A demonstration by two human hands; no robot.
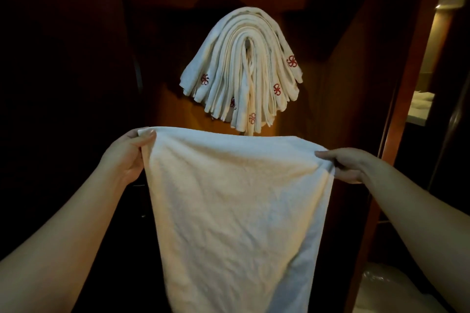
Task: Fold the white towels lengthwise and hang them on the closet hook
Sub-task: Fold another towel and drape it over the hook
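Both hands, left (127,157) and right (348,166), pinch our towel (229,198) corners, spreading it for folding; hung towels (241,68) at twelve o'clock.

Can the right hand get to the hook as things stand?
Probably not: the right hand grips the spread towel along with the left hand, and hung towels bury the hook.

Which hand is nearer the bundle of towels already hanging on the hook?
Left. The left hand pinches the held towel just below-left of the hanging bundle; the right hand grips the opposite corner, lower and farther out to the bundle's right.
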